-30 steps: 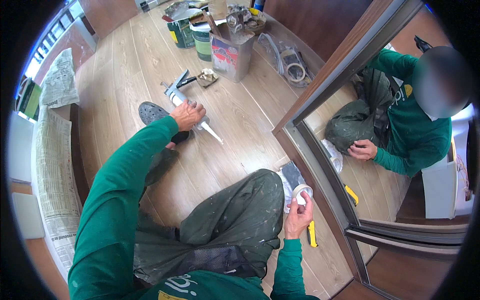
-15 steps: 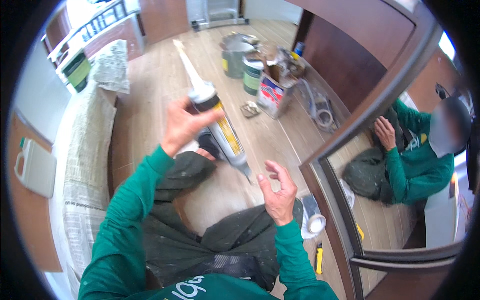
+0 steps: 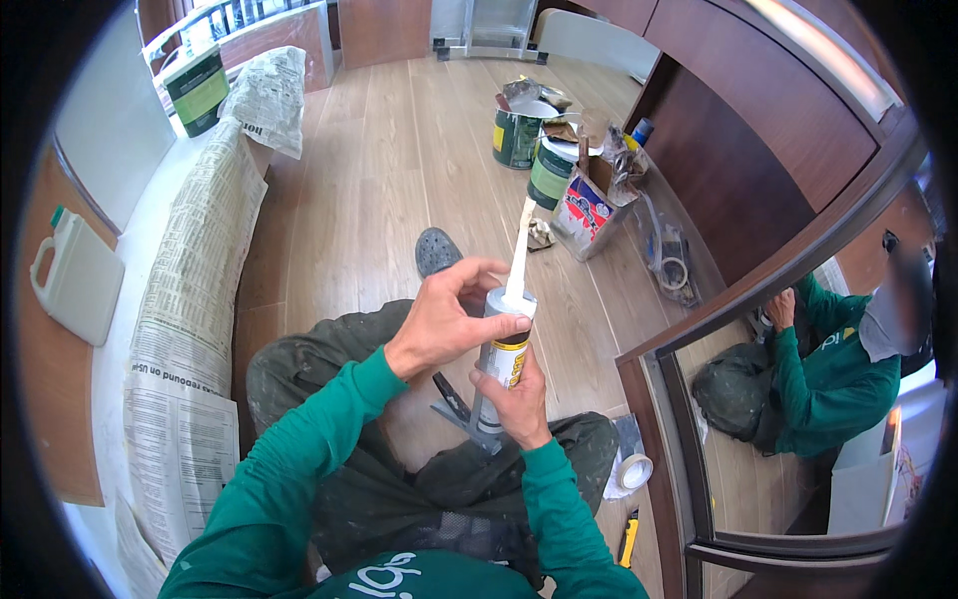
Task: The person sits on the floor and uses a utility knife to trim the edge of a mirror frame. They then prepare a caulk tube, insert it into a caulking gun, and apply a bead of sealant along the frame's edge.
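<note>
Curling round the top of a sealant cartridge [image 3: 505,357] in the head view, the left hand [image 3: 439,314] grasps it with thumb and fingers just below the white nozzle [image 3: 520,262]. The right hand [image 3: 519,401] has its fingers wrapped round the lower part. The cartridge sits in a caulking gun [image 3: 459,421] over the lap, nozzle pointing away from the body. Beside the right knee, a tape roll [image 3: 647,472] lies near a yellow cutter [image 3: 629,539]; paint cans [image 3: 516,142] stand farther off on the wooden floor [image 3: 349,180].
</note>
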`<state>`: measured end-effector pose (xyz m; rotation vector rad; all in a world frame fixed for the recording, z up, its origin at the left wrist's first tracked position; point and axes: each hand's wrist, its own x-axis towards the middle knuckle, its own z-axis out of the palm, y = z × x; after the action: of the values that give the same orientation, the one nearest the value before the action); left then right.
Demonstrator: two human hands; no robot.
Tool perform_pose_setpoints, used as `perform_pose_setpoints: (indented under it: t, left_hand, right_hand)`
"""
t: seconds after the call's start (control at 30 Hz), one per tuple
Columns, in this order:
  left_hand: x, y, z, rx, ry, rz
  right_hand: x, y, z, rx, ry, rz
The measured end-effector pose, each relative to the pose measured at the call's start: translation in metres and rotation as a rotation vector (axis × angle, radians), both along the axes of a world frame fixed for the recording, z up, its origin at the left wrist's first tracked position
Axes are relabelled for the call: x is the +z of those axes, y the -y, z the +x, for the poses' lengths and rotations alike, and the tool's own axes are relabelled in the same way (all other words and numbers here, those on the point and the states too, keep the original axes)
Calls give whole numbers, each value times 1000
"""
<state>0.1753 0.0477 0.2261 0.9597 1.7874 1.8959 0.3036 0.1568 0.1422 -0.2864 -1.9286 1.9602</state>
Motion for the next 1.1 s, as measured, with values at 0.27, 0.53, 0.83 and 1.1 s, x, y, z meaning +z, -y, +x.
perform_pose_setpoints:
  t: [0.27,0.53,0.83,1.1]
  left_hand:
    - [10,-15,-10,27,-210,-10]
    - [41,-50,-28,-49,6,186]
    - [62,-44,-45,-367,389,235]
    - [69,-35,-53,-476,390,194]
  right_hand:
    - [11,2,1,-211,83,174]
    - [16,4,1,-350,52,321]
    - [8,-2,8,-170,-19,46]
    - [3,-11,12,171,-71,-247]
